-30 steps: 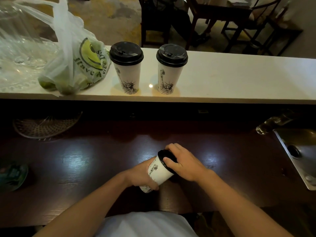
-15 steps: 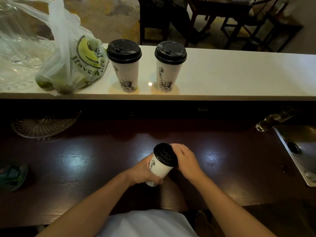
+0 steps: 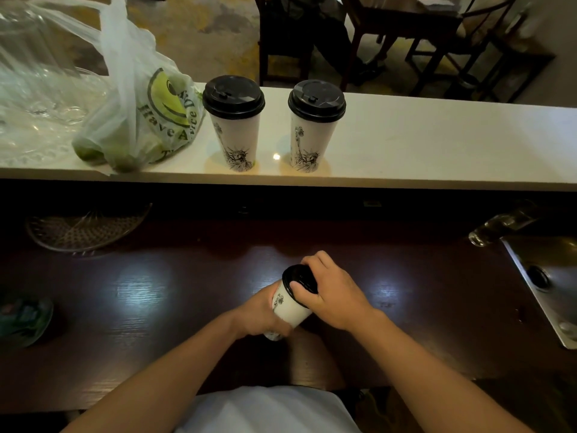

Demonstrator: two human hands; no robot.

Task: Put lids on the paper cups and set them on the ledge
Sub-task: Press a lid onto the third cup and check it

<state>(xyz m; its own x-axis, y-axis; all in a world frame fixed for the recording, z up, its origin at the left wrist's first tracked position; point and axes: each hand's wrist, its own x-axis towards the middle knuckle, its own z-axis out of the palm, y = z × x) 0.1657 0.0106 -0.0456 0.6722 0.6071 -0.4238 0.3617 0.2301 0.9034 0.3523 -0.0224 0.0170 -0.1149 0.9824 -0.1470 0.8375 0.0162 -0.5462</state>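
A white paper cup with a black drawing stands tilted on the dark wooden counter. My left hand wraps around its lower body. A black lid sits on the cup's top, and my right hand lies over the lid with fingers and thumb on its rim. Two more cups stand upright on the white ledge, each capped with a black lid: the left cup and the right cup.
A plastic bag with green fruit and clear plastic packaging take up the ledge's left end. A glass plate lies at the counter's back left, a dark bowl at the left edge. A metal sink and a glass are at right.
My right hand came off the lid to the cup's side half a second ago, and now covers the lid again. The cup stays tilted in my left hand.
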